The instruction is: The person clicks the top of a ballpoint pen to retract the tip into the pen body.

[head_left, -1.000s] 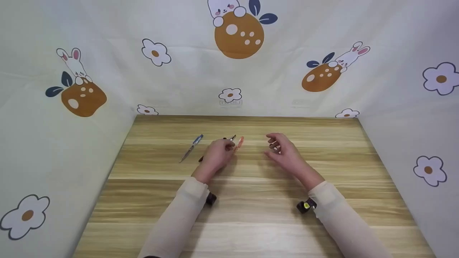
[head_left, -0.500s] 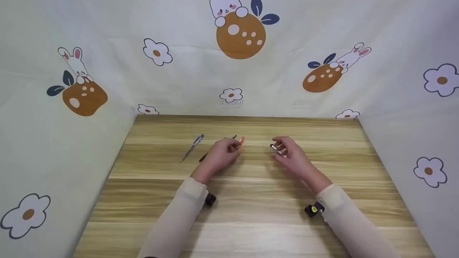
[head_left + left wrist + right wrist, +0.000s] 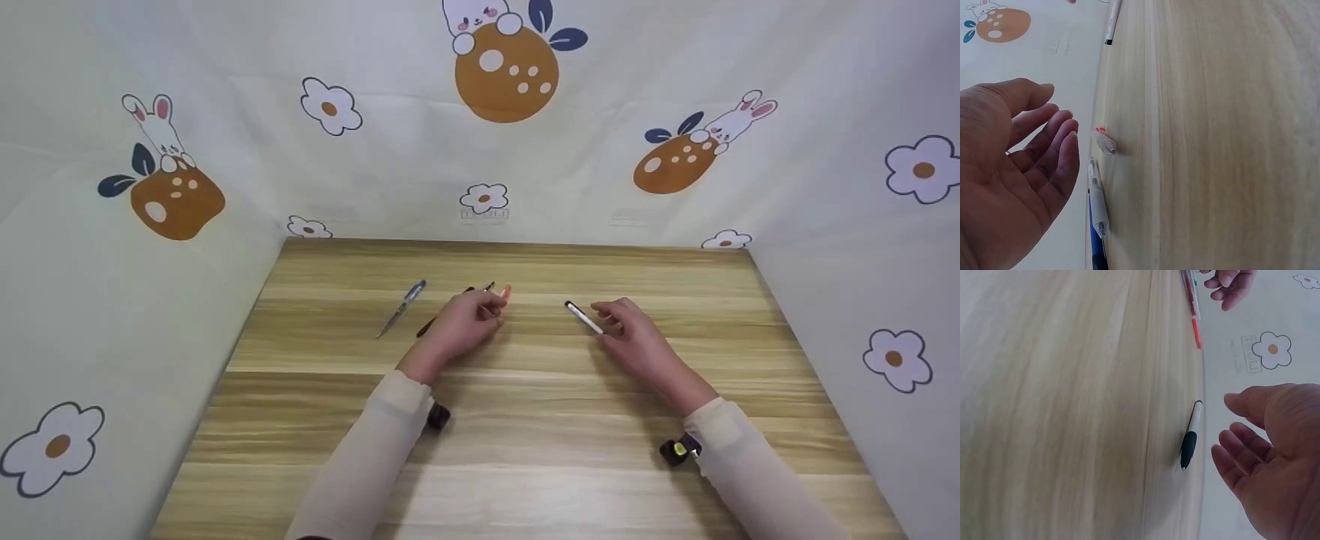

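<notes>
A white pen with a black end [image 3: 583, 318] lies slanted on the table. Just right of it hovers my right hand [image 3: 637, 339], thumb near its lower end; the right wrist view shows the pen's dark grip [image 3: 1189, 449] apart from the loosely bent fingers. My left hand [image 3: 463, 324] hangs with relaxed fingers and nothing in them, over a dark pen [image 3: 425, 328] that it partly hides. An orange-red pen [image 3: 506, 291] shows beyond its fingertips. To its left lies a blue clear pen [image 3: 401, 309]. The left wrist view shows a clear-barrelled pen [image 3: 1096, 197] near that hand.
The pens lie on a wood-grain table [image 3: 510, 420]. Pale cloth walls [image 3: 390, 165] printed with flowers and rabbits enclose its back and both sides. A small black camera sits on each wrist, the left camera [image 3: 439, 417] and the right camera [image 3: 675, 451].
My right hand has drawn back to the right and nearer, leaving the white pen on the table in fuller view. My left hand has shifted slightly right, then stayed almost still.
</notes>
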